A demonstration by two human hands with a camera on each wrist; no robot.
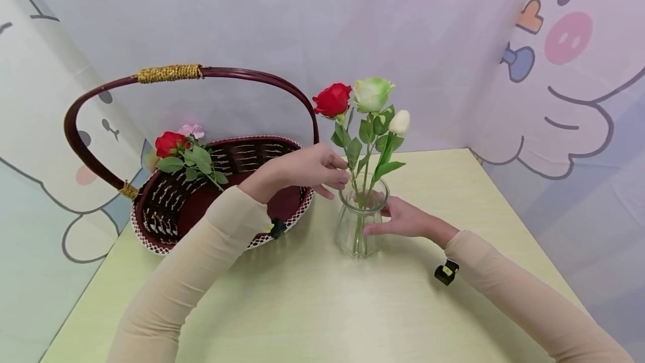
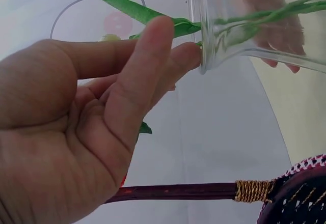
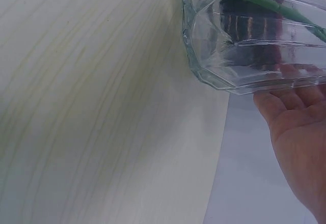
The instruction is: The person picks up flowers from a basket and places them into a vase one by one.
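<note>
A clear glass vase (image 1: 359, 223) stands on the table, holding three stems. They carry a red rose (image 1: 332, 99), a pale green-white rose (image 1: 373, 94) and a white tulip (image 1: 400, 122). My right hand (image 1: 405, 217) grips the vase's side, its thumb toward me and other fingers behind the glass. Just left of the mouth, my left hand (image 1: 317, 170) has loosely bent fingers, fingertips right at the rim and close to the stems. In the left wrist view, a long green leaf (image 2: 127, 6) shows beyond those fingers (image 2: 147, 51), which partly hide the stems.
Left of the vase sits a dark woven basket (image 1: 221, 147) with a tall arched handle (image 1: 247, 73). Another red rose (image 1: 170, 143) and a pink flower (image 1: 192, 130) lie at its left side. Curtains with cartoon prints (image 1: 569, 38) hang around the pale wooden table (image 1: 322, 307).
</note>
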